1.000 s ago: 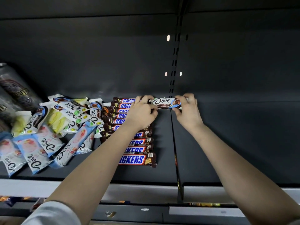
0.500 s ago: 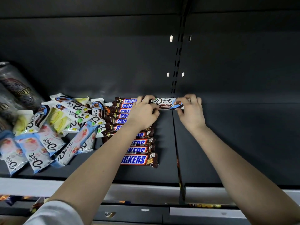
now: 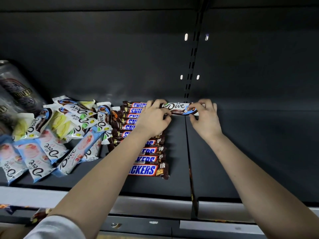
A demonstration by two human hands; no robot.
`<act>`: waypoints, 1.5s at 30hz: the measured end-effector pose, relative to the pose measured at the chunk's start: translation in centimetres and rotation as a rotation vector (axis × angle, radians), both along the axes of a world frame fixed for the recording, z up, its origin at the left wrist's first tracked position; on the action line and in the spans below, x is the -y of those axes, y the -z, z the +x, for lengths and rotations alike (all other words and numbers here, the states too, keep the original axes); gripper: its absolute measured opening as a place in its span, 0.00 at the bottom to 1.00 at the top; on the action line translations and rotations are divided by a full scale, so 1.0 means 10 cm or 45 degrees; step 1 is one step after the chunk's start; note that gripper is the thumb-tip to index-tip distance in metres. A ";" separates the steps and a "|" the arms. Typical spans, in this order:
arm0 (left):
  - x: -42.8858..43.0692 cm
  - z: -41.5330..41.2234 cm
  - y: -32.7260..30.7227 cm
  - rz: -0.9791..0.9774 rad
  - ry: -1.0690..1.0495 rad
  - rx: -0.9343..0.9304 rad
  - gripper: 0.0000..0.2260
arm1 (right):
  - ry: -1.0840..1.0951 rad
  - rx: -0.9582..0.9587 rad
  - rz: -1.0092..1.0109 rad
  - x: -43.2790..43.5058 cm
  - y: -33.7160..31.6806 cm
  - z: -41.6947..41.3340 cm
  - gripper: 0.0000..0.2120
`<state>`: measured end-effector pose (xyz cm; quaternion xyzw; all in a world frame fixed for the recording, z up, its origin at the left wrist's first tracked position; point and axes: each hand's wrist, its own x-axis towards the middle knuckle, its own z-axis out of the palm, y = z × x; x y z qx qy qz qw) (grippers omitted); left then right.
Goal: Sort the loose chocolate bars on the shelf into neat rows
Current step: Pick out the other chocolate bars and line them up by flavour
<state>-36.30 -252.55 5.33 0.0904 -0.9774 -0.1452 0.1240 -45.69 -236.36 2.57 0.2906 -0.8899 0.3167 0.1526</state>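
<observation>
A white and brown Dove bar (image 3: 178, 108) lies crosswise at the back of the dark shelf (image 3: 177, 163), right of the Snickers column. My left hand (image 3: 154, 118) pinches its left end and my right hand (image 3: 205, 116) pinches its right end. A neat column of Snickers bars (image 3: 146, 169) runs from the back wall toward the front edge, partly hidden under my left forearm. A loose heap of Dove bars (image 3: 69, 128) in white, yellow, pink and blue wrappers lies to the left.
Dark cans (image 3: 15, 94) stand at the far left against the back wall. A vertical seam (image 3: 189, 152) splits the shelf; the right section (image 3: 259, 152) is bare. The grey front rail (image 3: 146, 204) has more wrapped bars showing below it at lower left.
Both hands stay on the ends of the Dove bar at the back of the shelf; the bar has barely shifted. The view drifted slightly.
</observation>
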 end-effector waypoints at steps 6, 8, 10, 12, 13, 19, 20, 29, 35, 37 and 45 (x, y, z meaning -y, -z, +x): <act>-0.01 -0.01 0.01 -0.010 0.003 -0.001 0.13 | 0.044 -0.009 0.047 0.00 -0.01 0.00 0.13; 0.00 -0.01 0.01 -0.008 0.004 -0.012 0.13 | 0.046 -0.005 0.055 0.00 -0.02 0.00 0.13; 0.00 -0.01 0.01 -0.014 0.007 -0.017 0.13 | 0.048 -0.007 0.064 -0.01 -0.02 0.00 0.13; 0.01 -0.01 0.01 -0.014 0.011 -0.017 0.13 | 0.052 -0.011 0.070 -0.01 -0.02 0.01 0.13; 0.01 -0.02 0.01 -0.010 0.010 -0.017 0.13 | 0.054 -0.018 0.068 -0.01 -0.02 0.01 0.12; 0.04 -0.05 0.01 0.165 -0.008 -0.033 0.11 | 0.065 -0.084 -0.026 0.00 -0.03 0.04 0.08; 0.06 -0.05 -0.04 0.331 -0.021 -0.055 0.11 | 0.064 -0.095 -0.062 0.01 -0.04 0.05 0.08; 0.42 0.37 -0.41 0.769 -0.116 -0.196 0.12 | -0.190 -0.335 -0.234 0.39 -0.44 0.37 0.12; 0.81 0.90 -0.48 0.529 -0.279 -0.221 0.11 | -0.455 -0.312 -0.220 1.09 -0.68 0.75 0.08; 1.03 1.09 -0.52 0.498 -0.357 -0.233 0.11 | -0.525 -0.271 -0.195 1.33 -0.73 0.91 0.08; 1.74 1.68 -0.61 0.380 -0.528 -0.248 0.12 | -0.727 -0.176 0.011 2.14 -0.78 1.36 0.09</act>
